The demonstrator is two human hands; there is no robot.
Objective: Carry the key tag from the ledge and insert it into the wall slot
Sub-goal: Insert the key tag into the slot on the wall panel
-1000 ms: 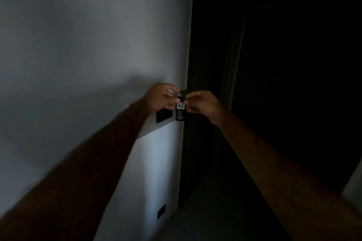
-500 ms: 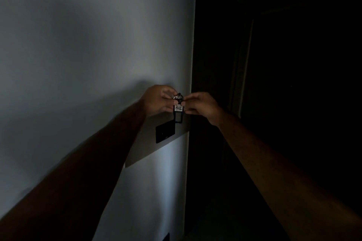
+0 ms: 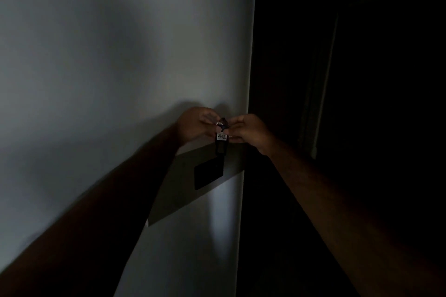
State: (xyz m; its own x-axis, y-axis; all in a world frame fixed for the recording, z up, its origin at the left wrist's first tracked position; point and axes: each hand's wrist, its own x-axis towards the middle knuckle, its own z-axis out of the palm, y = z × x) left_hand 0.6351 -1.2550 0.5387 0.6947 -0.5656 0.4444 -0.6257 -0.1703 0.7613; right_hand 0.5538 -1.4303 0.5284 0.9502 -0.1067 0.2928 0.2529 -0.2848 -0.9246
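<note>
The key tag (image 3: pixel 221 143) is a dark flat tag with a small white numbered label and a ring on top. It hangs upright between my two hands, close to the white wall. My left hand (image 3: pixel 195 125) pinches it from the left and my right hand (image 3: pixel 249 130) pinches it from the right. Just under the tag's lower end is a black rectangular wall unit (image 3: pixel 208 173) set on a dark grey panel (image 3: pixel 179 194). The slot itself is too dark to make out.
The white wall (image 3: pixel 108 67) fills the left half and ends at a vertical corner (image 3: pixel 249 79). Right of it is a very dark passage with a door frame (image 3: pixel 321 84). Both my forearms stretch up from the bottom of the view.
The view has tilted up and drawn closer, so the wall unit and panel show lower and larger. My hands stay on the tag, which now hangs clear above the black unit.
</note>
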